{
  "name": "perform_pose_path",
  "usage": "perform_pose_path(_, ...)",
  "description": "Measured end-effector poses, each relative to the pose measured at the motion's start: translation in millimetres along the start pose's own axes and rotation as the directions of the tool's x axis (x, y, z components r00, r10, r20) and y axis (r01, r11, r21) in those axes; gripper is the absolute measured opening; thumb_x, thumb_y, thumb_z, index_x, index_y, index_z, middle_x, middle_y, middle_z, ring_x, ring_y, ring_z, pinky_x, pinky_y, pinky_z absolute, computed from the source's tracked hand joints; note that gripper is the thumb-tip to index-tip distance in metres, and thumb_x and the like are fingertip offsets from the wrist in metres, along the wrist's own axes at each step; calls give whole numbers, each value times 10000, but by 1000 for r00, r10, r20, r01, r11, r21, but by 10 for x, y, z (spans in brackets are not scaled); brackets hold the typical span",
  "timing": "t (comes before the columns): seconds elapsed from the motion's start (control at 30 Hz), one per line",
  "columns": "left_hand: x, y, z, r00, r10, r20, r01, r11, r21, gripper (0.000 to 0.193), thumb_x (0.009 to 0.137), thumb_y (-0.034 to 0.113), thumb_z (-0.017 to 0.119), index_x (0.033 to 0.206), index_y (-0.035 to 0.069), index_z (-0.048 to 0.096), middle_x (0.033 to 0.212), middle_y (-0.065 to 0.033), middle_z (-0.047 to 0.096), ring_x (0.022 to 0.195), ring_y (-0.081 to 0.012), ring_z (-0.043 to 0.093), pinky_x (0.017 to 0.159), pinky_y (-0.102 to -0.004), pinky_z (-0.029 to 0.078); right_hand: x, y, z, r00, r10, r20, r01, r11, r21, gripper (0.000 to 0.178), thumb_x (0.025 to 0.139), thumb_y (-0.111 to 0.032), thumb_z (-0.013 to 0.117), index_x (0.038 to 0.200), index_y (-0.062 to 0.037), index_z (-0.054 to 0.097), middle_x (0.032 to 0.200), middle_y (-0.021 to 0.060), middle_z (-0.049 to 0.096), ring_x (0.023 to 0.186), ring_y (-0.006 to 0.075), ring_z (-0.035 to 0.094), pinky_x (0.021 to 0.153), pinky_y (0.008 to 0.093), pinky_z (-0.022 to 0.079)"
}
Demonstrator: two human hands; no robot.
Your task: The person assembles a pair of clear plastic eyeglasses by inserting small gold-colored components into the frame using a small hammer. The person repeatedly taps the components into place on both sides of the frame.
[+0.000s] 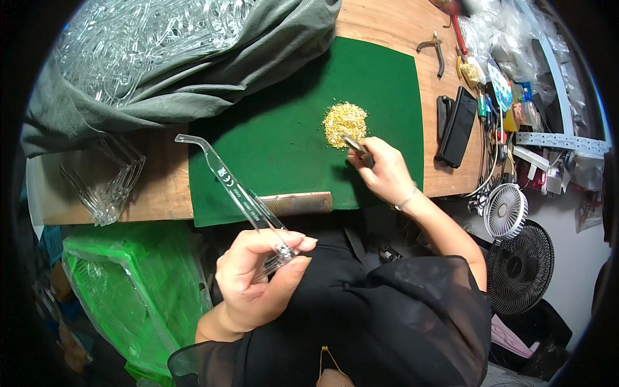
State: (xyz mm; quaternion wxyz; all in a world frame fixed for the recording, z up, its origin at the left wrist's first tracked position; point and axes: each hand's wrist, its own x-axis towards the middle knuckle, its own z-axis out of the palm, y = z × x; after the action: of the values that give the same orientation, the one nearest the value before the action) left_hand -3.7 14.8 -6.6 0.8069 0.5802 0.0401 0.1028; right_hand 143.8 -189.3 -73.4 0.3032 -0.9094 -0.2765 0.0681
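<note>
My left hand [261, 277] is closed around clear plastic glasses temples [231, 184], raised in front of the bench edge. One temple with a curved tip points up and left, and the fingers partly cover the hinge ends. My right hand [385, 173] grips a short metal tool like pliers [358, 149], mostly hidden by the fingers. Its tip touches or hovers at the near edge of a heap of tiny gold-coloured metal parts [345, 122]. That heap lies on a green mat [271, 138].
A grey cloth sack [271, 61] full of clear plastic parts fills the far left. More clear temples [106, 184] lie below it. At right are a black phone [456, 128], pliers [433, 53] and a white fan [506, 211]. A green crate [122, 290] stands below left.
</note>
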Motion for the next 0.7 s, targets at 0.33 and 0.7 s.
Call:
perform_pose_path(0.33,72,8,83,986,-130,101,118,986,115,355,785,-109,572,1118,-67,457,1021,-169,611,888,-190,635,766,-254,523,50,-17,246,997,73,-24,-77,975,-207,166,675,-87,652,790,-38,542,762,129,540,739,319,535,625,405,407)
perform_pose_path(0.7,42,110,158,868,-464,178,489,862,-135,321,824,-45,549,1129,-46,448,983,-118,626,811,-98,612,718,-228,515,-56,-847,-416,936,-330,-120,346,809,476,151,691,-36,701,781,-39,580,728,62,596,648,196,578,624,292,440)
